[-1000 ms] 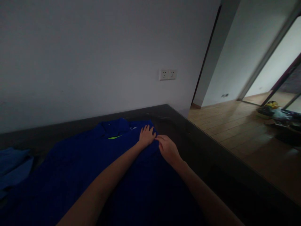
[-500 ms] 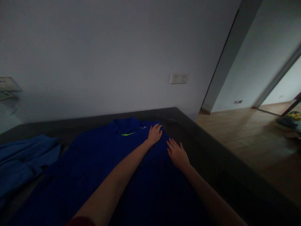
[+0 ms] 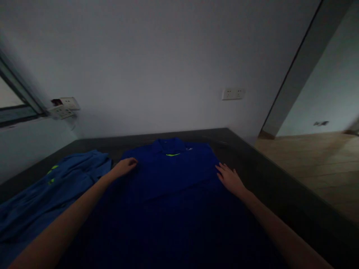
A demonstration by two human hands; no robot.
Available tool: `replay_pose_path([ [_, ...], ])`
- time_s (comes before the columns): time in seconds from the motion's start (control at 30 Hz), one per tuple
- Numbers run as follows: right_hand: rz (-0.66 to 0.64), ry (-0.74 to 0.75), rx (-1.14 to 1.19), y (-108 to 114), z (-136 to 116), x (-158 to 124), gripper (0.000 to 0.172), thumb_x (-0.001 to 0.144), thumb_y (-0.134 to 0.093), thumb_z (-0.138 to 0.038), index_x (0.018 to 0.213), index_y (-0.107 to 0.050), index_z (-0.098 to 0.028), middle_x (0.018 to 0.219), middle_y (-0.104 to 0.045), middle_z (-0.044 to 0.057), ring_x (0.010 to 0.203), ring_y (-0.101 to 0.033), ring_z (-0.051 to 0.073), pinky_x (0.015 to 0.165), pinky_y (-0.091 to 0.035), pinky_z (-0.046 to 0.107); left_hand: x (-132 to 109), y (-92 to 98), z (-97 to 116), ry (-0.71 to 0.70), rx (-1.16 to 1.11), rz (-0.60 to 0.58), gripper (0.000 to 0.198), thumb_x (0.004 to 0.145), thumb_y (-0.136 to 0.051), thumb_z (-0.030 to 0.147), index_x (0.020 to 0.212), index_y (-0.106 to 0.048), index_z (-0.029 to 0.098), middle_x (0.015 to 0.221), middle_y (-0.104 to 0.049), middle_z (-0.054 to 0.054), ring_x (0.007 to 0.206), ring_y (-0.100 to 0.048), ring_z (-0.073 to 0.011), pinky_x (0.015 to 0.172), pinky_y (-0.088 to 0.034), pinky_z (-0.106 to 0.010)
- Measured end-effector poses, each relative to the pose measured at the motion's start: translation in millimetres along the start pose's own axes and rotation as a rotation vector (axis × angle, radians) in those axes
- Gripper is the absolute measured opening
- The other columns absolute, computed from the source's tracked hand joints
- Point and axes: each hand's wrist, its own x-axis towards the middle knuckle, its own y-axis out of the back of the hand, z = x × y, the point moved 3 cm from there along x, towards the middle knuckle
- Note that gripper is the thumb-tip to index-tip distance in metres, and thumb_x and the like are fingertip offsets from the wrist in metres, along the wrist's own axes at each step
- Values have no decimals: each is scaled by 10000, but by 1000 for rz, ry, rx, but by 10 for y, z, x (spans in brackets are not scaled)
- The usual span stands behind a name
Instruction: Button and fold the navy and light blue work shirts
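A dark blue collared shirt (image 3: 171,175) lies spread on a dark table, its collar toward the wall. A lime-green stripe marks it below the collar, and a small pale logo sits at the right of the chest. My left hand (image 3: 127,165) is at the shirt's left shoulder edge, fingers loosely bent, with no cloth visibly gripped. At the right sleeve edge, my right hand (image 3: 230,179) rests open, fingers stretched out on the cloth and table. The lower shirt fades into shadow.
A crumpled lighter blue garment (image 3: 75,175) with lime-green marks lies on the left of the table (image 3: 238,149). Behind stands a grey wall with a double socket (image 3: 233,93); more sockets (image 3: 63,108) are at the left. Wooden floor (image 3: 305,157) shows at the right.
My left hand has moved from the shirt's right shoulder across to its left side. My right hand stays at the right edge. The view has turned left.
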Motion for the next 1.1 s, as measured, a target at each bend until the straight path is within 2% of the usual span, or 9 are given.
replay_pose_path([
  [0.1, 82, -3, 42, 218, -33, 233, 443, 914, -381, -225, 1327, -526, -152, 1428, -466, 119, 1373, -319, 334, 1071, -302, 579, -194, -35, -290, 74, -47, -82, 368, 716, -478, 463, 887, -653, 187, 961, -702, -65, 911, -648, -231, 828, -463, -273],
  [0.2, 180, 94, 90, 400, -182, 592, 445, 914, -363, -212, 1310, -532, -100, 1363, -528, 146, 1336, -395, 258, 1118, -299, 431, -258, -134, -252, 70, -110, -120, 450, 717, -463, 567, 872, -648, 186, 891, -693, -59, 846, -640, -231, 744, -462, -276],
  [0.27, 178, 126, 101, 395, -302, 841, 453, 922, -367, -234, 1317, -518, -72, 1357, -530, 163, 1318, -422, 240, 1120, -299, 384, -265, -184, -181, 50, -129, -148, 508, 705, -472, 612, 903, -641, 175, 867, -682, -65, 816, -631, -231, 708, -455, -277],
  [0.43, 25, 80, 49, -38, -402, 1207, 543, 947, -377, -349, 1370, -441, -14, 1438, -424, 211, 1367, -350, 265, 1128, -268, 404, -298, -205, -151, -1, -181, -236, 507, 649, -562, 615, 906, -621, 181, 877, -674, -57, 847, -615, -239, 698, -437, -265],
  [0.57, -49, 33, 6, -379, -251, 1211, 603, 957, -323, -469, 1449, -342, -122, 1518, -309, 152, 1411, -258, 269, 1131, -207, 509, -331, -188, -181, -57, -238, -288, 429, 664, -561, 603, 763, -573, 186, 821, -645, -32, 798, -597, -222, 670, -416, -249],
  [0.73, -94, 5, -9, -414, -193, 1179, 618, 952, -273, -545, 1482, -267, -227, 1552, -241, 104, 1432, -191, 269, 1109, -147, 603, -346, -132, -167, -24, -310, -280, 429, 620, -600, 597, 752, -569, 190, 823, -640, -35, 800, -589, -217, 663, -427, -243],
  [0.83, -82, -11, 14, -289, -229, 1235, 589, 951, -322, -516, 1459, -323, -218, 1511, -340, 119, 1397, -283, 285, 1080, -230, 604, -383, -110, -197, 64, -360, -349, 516, 592, -624, 613, 896, -585, 198, 898, -646, -40, 789, -601, -213, 598, -447, -239],
  [0.93, 30, -59, 12, -98, -241, 1381, 481, 962, -359, -382, 1384, -452, -172, 1369, -527, 137, 1264, -474, 259, 1034, -372, 456, -423, -95, -280, 163, -414, -421, 619, 560, -655, 635, 1004, -569, 212, 938, -650, -47, 769, -622, -207, 570, -475, -242],
  [1.1, 47, -88, -41, 55, -279, 1736, 397, 923, -383, -183, 1253, -603, -202, 1186, -649, 124, 1125, -575, 238, 949, -432, 355, -451, -90, -385, 210, -461, -451, 662, 516, -688, 663, 960, -573, 186, 877, -651, -56, 687, -635, -188, 582, -492, -255],
])
